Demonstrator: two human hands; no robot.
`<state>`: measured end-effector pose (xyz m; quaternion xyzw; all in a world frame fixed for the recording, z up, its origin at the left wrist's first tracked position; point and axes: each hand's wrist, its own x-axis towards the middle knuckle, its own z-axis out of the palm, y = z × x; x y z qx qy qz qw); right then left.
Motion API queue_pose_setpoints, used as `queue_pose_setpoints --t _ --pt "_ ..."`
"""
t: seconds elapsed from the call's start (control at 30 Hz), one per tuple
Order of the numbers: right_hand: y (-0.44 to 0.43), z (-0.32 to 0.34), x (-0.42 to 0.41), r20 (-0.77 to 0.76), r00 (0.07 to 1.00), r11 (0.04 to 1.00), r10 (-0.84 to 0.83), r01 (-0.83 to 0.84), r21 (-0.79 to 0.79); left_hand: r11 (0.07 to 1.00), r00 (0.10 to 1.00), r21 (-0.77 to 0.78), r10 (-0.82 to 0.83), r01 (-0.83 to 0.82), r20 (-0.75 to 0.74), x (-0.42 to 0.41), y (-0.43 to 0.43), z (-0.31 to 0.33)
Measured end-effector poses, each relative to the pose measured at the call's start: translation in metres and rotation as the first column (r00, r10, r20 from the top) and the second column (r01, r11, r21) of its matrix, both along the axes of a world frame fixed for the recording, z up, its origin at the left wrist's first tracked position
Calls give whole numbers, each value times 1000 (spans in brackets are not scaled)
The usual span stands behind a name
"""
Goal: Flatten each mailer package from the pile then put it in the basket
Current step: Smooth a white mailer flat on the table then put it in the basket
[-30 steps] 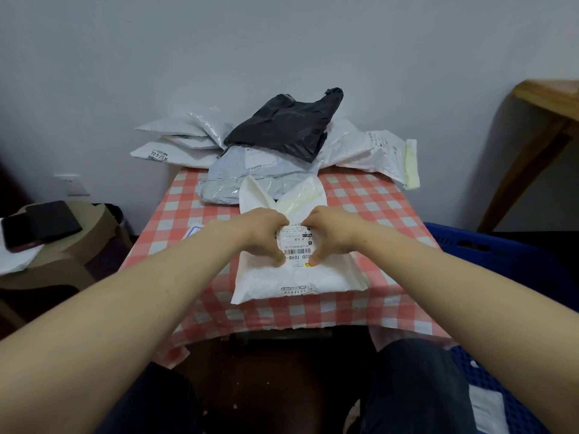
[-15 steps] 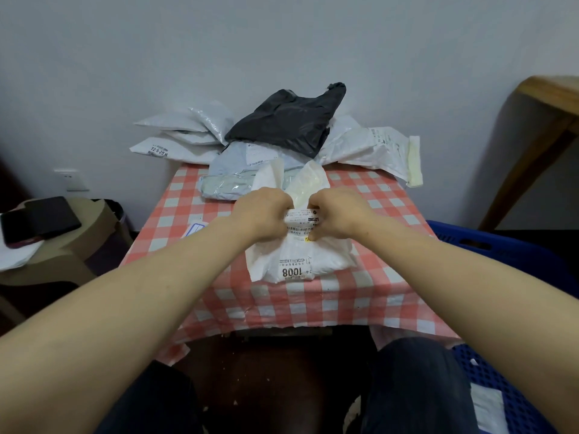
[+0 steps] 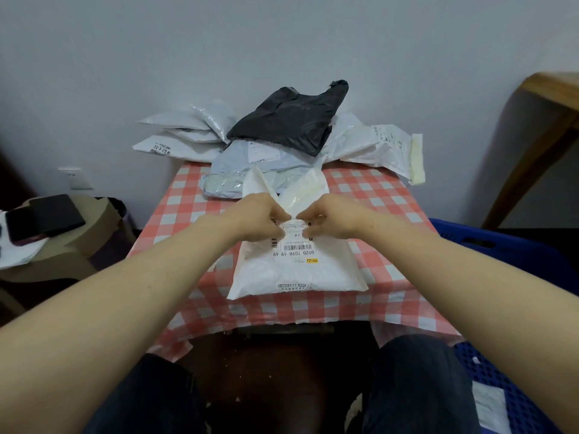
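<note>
Head view, mailer in work: a white mailer (image 3: pixel 297 267) is laid on the near part of the checked tablecloth (image 3: pixel 391 195), label side up, its far end bunched and raised into two flaps.
Left hand: the left hand (image 3: pixel 260 219) is seen with its fingers curled, and the mailer is pinched near the top of the label.
Right hand: the right hand (image 3: pixel 329 219) is curled likewise, and the same spot is pinched from the other side, the fingertips of both nearly meeting.
Pile: a black mailer (image 3: pixel 288 120) is stacked on a grey mailer (image 3: pixel 250 161), and several white ones are spread at the far edge of the table.
Basket: a blue basket (image 3: pixel 501 255) is placed low at the person's right; a white sheet, probably a mailer, is glimpsed inside.
Done so far: at most a small share is judged finished.
In hand: flattening is judged under way and not complete, since the far end is puffed.
Left to do: the mailer is to be pressed flat and dropped in the basket, then the whole pile is to be worked through.
</note>
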<state>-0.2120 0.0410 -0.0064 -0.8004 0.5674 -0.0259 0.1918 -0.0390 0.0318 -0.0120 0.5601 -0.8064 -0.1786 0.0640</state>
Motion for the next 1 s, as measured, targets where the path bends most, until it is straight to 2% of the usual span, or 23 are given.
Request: queue_pose_setpoints --t 0.1,0.27,0.43,0.53,0.67,1.0 --pt "-7 -10 4 -95 995 999 31 -33 -19 999 997 35 -34 32 72 2 -1 -7" --pt "-16 -15 12 -189 981 997 50 -60 -47 994 960 5 -107 110 258 0 -4 -10" --pt "-22 -14 19 -261 963 997 69 -75 -14 998 995 -69 19 -12 97 7 -9 -11" --pt "-26 -15 21 -264 961 997 82 -83 9 999 983 -12 -34 36 181 7 -10 -10" --pt "-30 -16 25 -300 949 996 92 -88 27 999 963 -12 -46 51 265 6 -17 -12" --pt "-26 -16 32 -344 939 994 33 -65 -83 991 977 -136 45 -17 207 3 -13 -13"
